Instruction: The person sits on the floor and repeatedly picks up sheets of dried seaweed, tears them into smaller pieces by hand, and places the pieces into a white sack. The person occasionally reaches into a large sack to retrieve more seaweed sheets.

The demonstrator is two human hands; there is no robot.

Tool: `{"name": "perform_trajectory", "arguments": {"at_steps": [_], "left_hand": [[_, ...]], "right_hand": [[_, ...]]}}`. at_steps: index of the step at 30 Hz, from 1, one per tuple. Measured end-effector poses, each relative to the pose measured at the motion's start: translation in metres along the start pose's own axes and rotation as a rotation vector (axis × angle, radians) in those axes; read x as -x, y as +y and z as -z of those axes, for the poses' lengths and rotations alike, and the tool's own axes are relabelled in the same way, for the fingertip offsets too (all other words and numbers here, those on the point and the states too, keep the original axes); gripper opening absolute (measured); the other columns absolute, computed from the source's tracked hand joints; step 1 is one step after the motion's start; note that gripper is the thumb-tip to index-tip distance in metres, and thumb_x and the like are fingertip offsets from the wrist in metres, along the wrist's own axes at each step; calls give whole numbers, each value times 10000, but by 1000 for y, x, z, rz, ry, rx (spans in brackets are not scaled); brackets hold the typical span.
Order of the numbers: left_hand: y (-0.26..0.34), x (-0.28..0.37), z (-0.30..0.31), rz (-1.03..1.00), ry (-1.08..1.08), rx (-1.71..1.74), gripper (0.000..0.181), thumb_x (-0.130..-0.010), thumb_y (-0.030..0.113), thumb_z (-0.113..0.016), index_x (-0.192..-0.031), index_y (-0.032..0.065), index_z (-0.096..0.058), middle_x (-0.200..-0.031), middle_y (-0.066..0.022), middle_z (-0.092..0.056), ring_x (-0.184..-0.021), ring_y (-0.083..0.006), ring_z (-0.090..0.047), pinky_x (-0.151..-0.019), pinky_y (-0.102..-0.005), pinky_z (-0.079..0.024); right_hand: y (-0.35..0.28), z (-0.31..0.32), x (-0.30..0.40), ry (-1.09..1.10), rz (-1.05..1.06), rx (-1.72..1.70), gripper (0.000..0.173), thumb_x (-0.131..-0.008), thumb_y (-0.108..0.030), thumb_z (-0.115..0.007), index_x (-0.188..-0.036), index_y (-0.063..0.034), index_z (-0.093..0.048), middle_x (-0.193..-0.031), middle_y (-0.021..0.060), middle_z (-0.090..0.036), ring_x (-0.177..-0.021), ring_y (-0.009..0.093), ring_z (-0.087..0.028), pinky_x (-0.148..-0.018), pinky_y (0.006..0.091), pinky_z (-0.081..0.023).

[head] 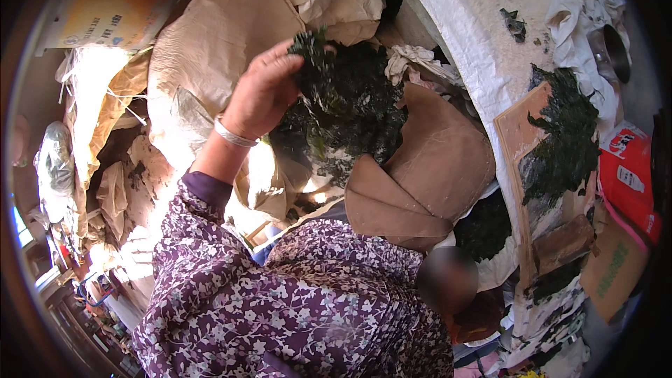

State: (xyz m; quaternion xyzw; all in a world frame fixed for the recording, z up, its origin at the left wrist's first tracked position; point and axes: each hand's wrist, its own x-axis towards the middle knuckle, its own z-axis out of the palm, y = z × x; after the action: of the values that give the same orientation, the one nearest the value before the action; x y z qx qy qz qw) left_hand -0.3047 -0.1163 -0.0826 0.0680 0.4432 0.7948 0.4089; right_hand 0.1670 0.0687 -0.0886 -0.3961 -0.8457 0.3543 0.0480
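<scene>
My left hand [265,89], with a pale bangle at the wrist, is raised at upper centre. Its fingers pinch a bunch of dark green, leafy flakes [317,71], perhaps dried seaweed. Directly beneath and beside it lies a heap of the same dark green material [367,100], among open sacks. A stiff brown sheet with a folded flap [441,157] rests against the right side of that heap. My right hand cannot be made out; a blurred round patch covers the spot by the edge of my floral garment [315,299].
A large beige sack [226,26] bulges at the upper left beside a printed carton [110,10]. On the right, a wooden-edged board [517,126] bears more dark green material [564,131] and a wooden block [564,244]. A metal bowl [611,52] and a red bag [630,168] stand beyond.
</scene>
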Motion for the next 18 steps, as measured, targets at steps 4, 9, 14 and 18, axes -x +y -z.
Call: {"name": "perform_trajectory", "arguments": {"at_steps": [4, 9, 14, 18], "left_hand": [[56, 3, -46, -30, -111, -21, 416, -945, 177, -581, -1286, -57, -532, -1177, -147, -648, -1035, -246, -654, -927, -360, -530], [43, -19, -29, 2, -11, -990, 305, -1003, 232, -573, -1096, -43, -665, -847, -40, -690, -642, -88, -591, -579, -249, -496], [39, -21, -49, 135, -62, -865, 294, -925, 84, -624, -1195, -32, -624, -931, -23, -668, -773, -88, -604, -671, -214, -495], [56, -17, -55, 207, -100, -681, 402, -809, -35, -631, -1209, -35, -608, -994, -46, -653, -893, -120, -631, -759, -229, -523]], "right_hand": [[42, -7, 12, 65, 236, 87, 236, -946, -131, -576, -1126, 1, -654, -1010, 153, -681, -918, 287, -665, -779, 379, -529], [48, 1, 10, 70, 109, 66, 235, -930, -197, -602, -1074, -34, -690, -997, 185, -700, -919, 309, -683, -798, 420, -527], [50, 9, 18, 227, 183, 203, 184, -903, -201, -606, -957, -54, -704, -901, 187, -702, -820, 356, -677, -721, 450, -522], [17, 21, 18, 316, 301, 322, 161, -881, -160, -608, -952, -40, -687, -898, 179, -684, -814, 358, -661, -717, 433, -520]]}}
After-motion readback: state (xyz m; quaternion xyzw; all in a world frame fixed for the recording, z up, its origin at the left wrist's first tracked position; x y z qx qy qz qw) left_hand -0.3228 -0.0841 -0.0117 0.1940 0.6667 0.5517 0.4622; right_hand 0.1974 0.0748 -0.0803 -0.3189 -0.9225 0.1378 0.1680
